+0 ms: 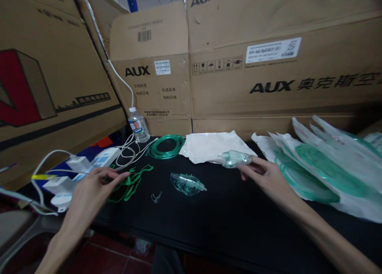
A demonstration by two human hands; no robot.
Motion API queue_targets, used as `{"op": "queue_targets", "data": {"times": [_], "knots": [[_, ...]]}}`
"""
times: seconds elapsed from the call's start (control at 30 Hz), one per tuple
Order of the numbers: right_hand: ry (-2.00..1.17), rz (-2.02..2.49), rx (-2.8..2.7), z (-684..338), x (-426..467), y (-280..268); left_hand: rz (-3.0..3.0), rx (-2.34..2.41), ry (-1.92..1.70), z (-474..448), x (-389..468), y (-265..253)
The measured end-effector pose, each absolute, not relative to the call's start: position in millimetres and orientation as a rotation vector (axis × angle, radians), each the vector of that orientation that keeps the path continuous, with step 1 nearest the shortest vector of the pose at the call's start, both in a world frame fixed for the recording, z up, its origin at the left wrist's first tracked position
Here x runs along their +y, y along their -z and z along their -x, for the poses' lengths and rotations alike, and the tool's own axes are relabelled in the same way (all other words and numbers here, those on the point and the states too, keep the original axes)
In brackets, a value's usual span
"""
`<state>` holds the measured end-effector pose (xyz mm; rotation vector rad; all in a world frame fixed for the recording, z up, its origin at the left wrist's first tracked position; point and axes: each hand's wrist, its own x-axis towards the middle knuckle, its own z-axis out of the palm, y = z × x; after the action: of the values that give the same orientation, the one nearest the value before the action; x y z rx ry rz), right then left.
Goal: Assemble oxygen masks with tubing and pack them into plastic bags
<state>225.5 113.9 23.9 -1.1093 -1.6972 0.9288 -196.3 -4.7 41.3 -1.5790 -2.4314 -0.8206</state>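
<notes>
My right hand [258, 171] pinches the end of a small clear plastic packet [235, 158] with a pale green part inside, raised over the front edge of a white pouch. At the left, my left hand [100, 182] has its thumb and forefinger closed at a tangle of green elastic straps [133, 184], which lies on the black table. Between the hands rests a clear green breathing mask [188, 184] with a pale connector. A small curved clear piece [155, 197] is beside it, nearer the straps.
Behind lie a coil of green tubing [167, 146] and the flat white pouch [205, 144]. Several packs with green tubing [325, 166] fill the right side. Power strips [104, 158] and white cables are at left, near a plastic bottle [139, 126]. Cardboard boxes [221, 98] wall the back.
</notes>
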Motion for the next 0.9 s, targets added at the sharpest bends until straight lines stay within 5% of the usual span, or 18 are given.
{"op": "queue_targets", "data": {"times": [0.17,0.57,0.9], "knots": [[-0.987,1.084,-1.708,-223,113,-26,1.355,-2.256,0.988,161,-14,-50],[-0.721,1.22,-1.386,-223,17,40,2.287,-2.75,2.575,-72,-5,15],[-0.574,1.024,-1.37,-196,0,35,1.558,-2.826,3.308,-66,27,-1]]}}
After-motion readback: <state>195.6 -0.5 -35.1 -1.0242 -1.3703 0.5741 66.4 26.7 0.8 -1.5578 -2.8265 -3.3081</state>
